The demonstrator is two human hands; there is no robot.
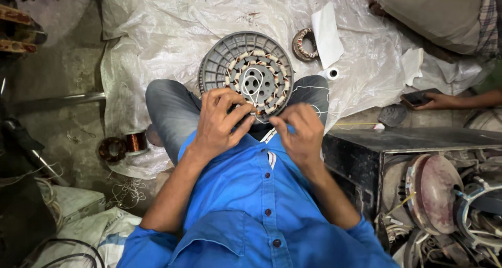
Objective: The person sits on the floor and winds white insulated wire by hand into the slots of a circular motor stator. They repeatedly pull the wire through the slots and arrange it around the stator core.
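Observation:
A round grey motor stator (246, 72) with copper windings and white insulation rests on my knees, tilted toward me. My left hand (222, 120) grips its near rim, fingers curled over the windings. My right hand (299, 129) pinches a thin white wire (250, 89) at the rim's lower right edge. The wire loops across the stator's grey hub. My blue shirt hides the bottom of the stator.
A copper wire spool (137, 141) and a wound ring (111, 149) lie on the floor at left. A small wound coil (304, 44), white paper (327, 34) and tape roll (331, 73) lie on the plastic sheet. A dark metal box (366, 153) stands right. Another person's hand (439, 100) holds a phone.

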